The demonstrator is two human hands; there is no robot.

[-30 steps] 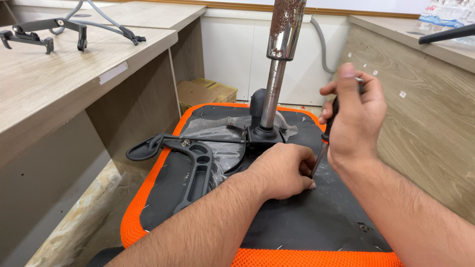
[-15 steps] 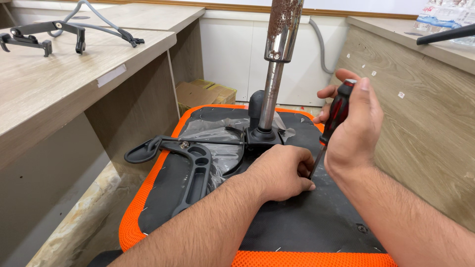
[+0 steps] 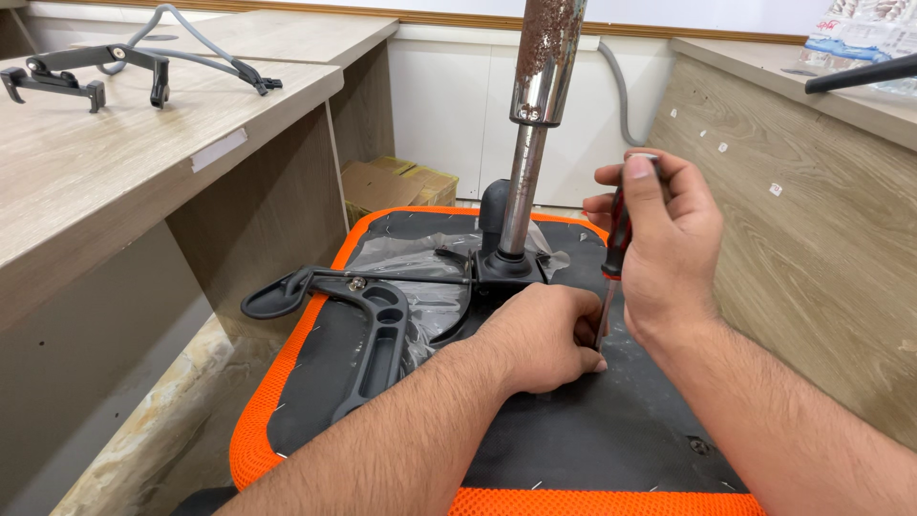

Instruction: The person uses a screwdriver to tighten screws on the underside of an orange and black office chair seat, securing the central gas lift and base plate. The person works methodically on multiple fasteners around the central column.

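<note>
Two hands are seen at work on the underside of an upturned office chair seat (image 3: 611, 449), black with an orange mesh border, lying between two wooden desks.

Far left of the fingers, on the left desk (image 3: 115, 191), a loose black metal bracket (image 3: 76, 75) is noted, well apart from the work. Nearer, a black plastic armrest (image 3: 368, 334) lies on the seat underside, left of the left hand, partly over a sheet of clear plastic wrap (image 3: 420, 268). Just beyond the fingers, the chrome gas cylinder (image 3: 535, 124) stands upright from the black mechanism plate (image 3: 506, 272); rust spots are seen on its upper part.

The left hand (image 3: 540, 339) is laid on the seat, fingers curled and pressed together around the lower shaft of a screwdriver (image 3: 611, 258); what lies under the fingertips is hidden. The right hand (image 3: 664, 239) is closed around the red-and-black handle, thumb up along it, fingers wrapped. The tool is held almost upright, tip down beside the left fingers, just right of the mechanism plate.

Step judged: a screw is being driven or loosened at the seat underside, tip being steadied. Next move is judged to call for axial pressure, the shaft kept vertical, and the guiding fingers kept off the tip in case of slip.
</note>
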